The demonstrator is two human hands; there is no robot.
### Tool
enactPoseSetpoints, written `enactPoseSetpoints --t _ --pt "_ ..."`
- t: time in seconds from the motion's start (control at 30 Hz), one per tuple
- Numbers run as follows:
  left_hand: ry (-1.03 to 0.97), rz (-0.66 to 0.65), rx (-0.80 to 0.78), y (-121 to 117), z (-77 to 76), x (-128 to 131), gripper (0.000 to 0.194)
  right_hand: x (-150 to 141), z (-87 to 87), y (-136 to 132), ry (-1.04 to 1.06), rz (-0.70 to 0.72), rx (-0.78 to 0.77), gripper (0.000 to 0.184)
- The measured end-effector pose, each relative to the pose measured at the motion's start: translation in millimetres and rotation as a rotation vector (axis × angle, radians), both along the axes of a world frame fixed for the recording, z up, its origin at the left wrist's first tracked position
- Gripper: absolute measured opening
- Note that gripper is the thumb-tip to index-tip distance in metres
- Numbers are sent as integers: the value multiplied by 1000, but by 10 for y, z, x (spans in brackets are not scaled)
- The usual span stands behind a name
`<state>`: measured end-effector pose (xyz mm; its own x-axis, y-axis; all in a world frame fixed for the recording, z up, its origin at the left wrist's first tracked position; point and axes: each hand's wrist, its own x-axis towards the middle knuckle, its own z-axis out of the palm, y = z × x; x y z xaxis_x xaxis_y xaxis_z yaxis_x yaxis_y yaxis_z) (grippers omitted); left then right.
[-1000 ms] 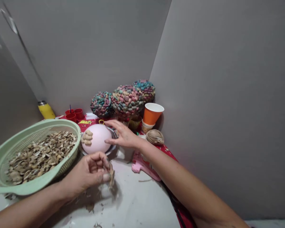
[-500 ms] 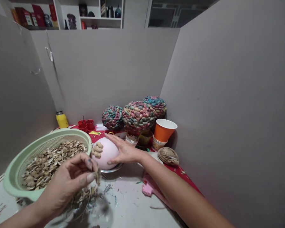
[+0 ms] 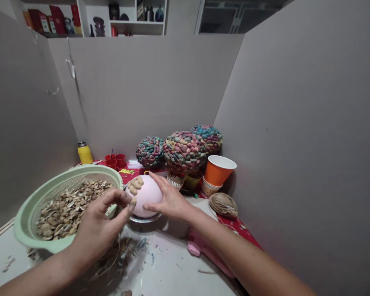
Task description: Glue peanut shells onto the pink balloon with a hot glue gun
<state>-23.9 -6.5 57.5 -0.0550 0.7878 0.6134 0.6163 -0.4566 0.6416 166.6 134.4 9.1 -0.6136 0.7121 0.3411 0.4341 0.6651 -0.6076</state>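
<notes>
A smooth pale pink balloon (image 3: 149, 191) sits in a shallow bowl (image 3: 144, 220). Several peanut shells (image 3: 135, 185) lie side by side on its upper left. My right hand (image 3: 174, 201) steadies the balloon from the right, thumb and fingers spread over its surface. Between thumb and fingertips, my left hand (image 3: 101, 222) pinches one peanut shell half (image 3: 133, 202) at the balloon's lower left side. Whether that shell touches the balloon I cannot tell. Left of the balloon, a green basket (image 3: 20, 232) holds many loose shells (image 3: 60, 213).
Shell-covered coloured balls (image 3: 185, 150) stand behind the balloon. An orange paper cup (image 3: 218, 170), a twine coil (image 3: 223, 204) and a pink glue gun (image 3: 208, 250) are on the right. Red cups (image 3: 120, 160) and a yellow bottle (image 3: 85, 153) stand at the back left. Shell scraps litter the table.
My left hand has brought its shell up and against or close to the balloon. The balloon has turned, so the row of shells sits higher and more slanted. The view has shifted slightly.
</notes>
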Motion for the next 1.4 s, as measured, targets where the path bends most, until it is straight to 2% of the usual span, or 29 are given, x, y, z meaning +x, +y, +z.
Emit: enactPoseSetpoints --t 0.13,0.27,0.33,0.43,0.53,0.7,0.8,0.93,1.13,1.23,1.4 --pt "235 72 256 29 -48 62 11 -31 7 -97 -13 -36 30 103" --pt "357 83 363 27 -43 89 18 -46 -28 -136 25 -65 71 102" --pt "370 75 382 -5 -25 93 23 -26 -65 -143 43 -53 156 103" --pt "323 54 386 -97 16 71 29 47 -132 -137 75 21 366 104" --pt "226 68 322 -208 70 6 28 132 -191 -112 101 88 544 106" --pt "173 113 238 -339 131 -102 24 190 -229 -83 132 151 646 103" --pt "165 119 211 -351 127 -113 20 169 -215 -99 144 138 600 104" --pt "168 114 200 -271 98 -50 12 105 -173 -154 157 23 412 104" --pt "398 58 408 -45 26 91 20 12 -109 -259 183 -77 147 103" --pt "491 66 448 52 -32 136 21 -8 -94 -287 163 -93 114 102" --pt "584 102 477 147 -106 200 19 -34 -113 -295 175 -101 143 101"
